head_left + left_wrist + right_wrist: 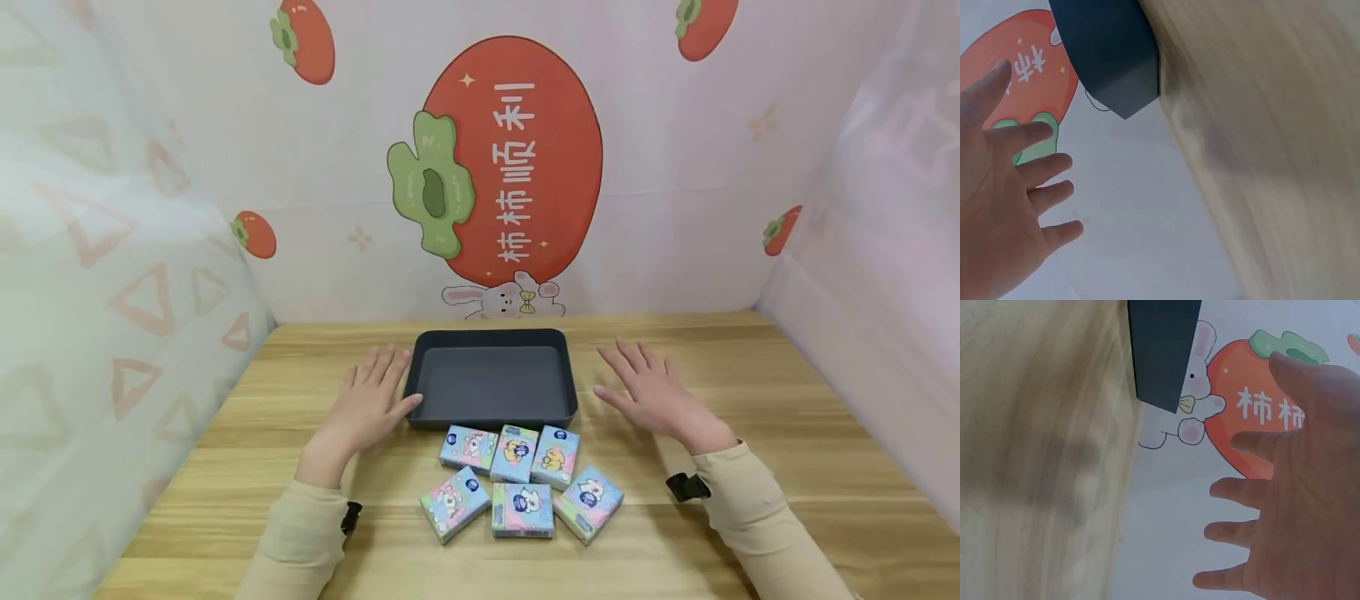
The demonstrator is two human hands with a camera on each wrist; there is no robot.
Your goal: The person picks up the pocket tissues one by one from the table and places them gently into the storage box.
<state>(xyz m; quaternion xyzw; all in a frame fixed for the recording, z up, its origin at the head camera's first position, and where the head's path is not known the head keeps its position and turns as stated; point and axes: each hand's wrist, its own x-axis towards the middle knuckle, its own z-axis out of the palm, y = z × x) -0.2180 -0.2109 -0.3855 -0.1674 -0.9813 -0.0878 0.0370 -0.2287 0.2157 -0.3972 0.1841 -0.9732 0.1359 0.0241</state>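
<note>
A dark grey rectangular tray (491, 383) lies flat on the wooden table, and its side wall (1113, 69) shows in the left wrist view. Just left of it is my left hand (367, 408), fingers spread and holding nothing; from the head its thumb overlaps the tray's edge, but the left wrist view shows a gap. On the other side my right hand (656, 396) is held apart from the tray, fingers spread, nothing in it. Several small printed packs in blue, pink and green, such as a middle one (522, 510), lie in two rough rows in front of the tray.
The wooden table (247, 467) meets a white backdrop (337, 167) printed with persimmons and a rabbit. Patterned sheets hang at the left and right sides. Each beige sleeve (300, 529) has a black strap near the wrist.
</note>
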